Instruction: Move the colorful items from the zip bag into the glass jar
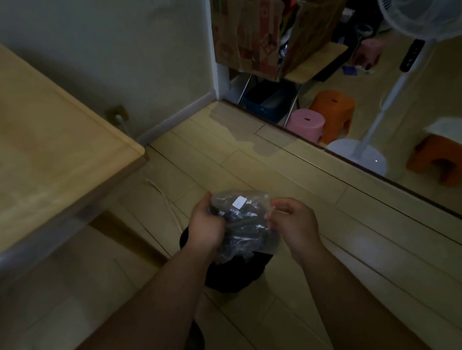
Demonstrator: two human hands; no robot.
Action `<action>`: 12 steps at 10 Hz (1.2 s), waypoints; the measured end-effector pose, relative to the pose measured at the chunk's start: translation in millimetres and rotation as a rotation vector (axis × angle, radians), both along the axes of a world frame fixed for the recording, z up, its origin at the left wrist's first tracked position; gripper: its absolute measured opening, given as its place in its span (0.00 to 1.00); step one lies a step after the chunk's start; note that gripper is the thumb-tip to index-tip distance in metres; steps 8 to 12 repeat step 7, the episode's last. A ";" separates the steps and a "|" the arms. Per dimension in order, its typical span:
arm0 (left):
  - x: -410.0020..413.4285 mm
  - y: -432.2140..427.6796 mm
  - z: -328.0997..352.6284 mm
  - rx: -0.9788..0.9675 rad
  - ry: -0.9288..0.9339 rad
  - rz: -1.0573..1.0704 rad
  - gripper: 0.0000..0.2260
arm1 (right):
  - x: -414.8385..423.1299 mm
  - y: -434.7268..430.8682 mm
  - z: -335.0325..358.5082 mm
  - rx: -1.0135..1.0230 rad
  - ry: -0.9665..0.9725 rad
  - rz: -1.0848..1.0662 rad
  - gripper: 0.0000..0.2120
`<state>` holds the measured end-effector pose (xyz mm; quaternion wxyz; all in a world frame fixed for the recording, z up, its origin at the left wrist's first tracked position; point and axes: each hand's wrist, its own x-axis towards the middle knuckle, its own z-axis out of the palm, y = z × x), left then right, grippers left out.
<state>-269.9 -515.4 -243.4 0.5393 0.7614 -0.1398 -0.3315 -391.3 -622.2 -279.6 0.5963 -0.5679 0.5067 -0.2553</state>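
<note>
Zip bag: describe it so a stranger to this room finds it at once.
Right of the pale wooden table, both hands meet over the plank floor. The zip bag hangs between the left hand and right hand, above a dark bin: clear crinkled plastic, small white label, dark contents.

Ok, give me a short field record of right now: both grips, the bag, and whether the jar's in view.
left grip: hand curled round the left side of the zip bag
right grip: pinches the bag's right edge
zip bag: clear plastic, white label, dark-looking contents, colours not discernible; held in the air
glass jar: not in view
below bag: dark round container on the floor
surroundings: wooden table left; white fan, pink stool and orange stool right
</note>
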 end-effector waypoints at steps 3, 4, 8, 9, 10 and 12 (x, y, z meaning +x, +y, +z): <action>28.8 7.3 -32.2 0.156 -0.016 0.071 0.23 | 21.0 4.9 -27.6 0.034 0.123 0.120 0.18; 40.8 9.2 -56.7 0.171 0.014 0.068 0.35 | 23.9 3.6 -30.1 0.052 0.176 0.086 0.23; 30.2 5.7 -32.5 0.076 0.050 0.079 0.32 | 33.3 8.5 -10.4 -0.003 0.121 0.070 0.16; 30.2 5.7 -32.5 0.076 0.050 0.079 0.32 | 33.3 8.5 -10.4 -0.003 0.121 0.070 0.16; 30.2 5.7 -32.5 0.076 0.050 0.079 0.32 | 33.3 8.5 -10.4 -0.003 0.121 0.070 0.16; 30.2 5.7 -32.5 0.076 0.050 0.079 0.32 | 33.3 8.5 -10.4 -0.003 0.121 0.070 0.16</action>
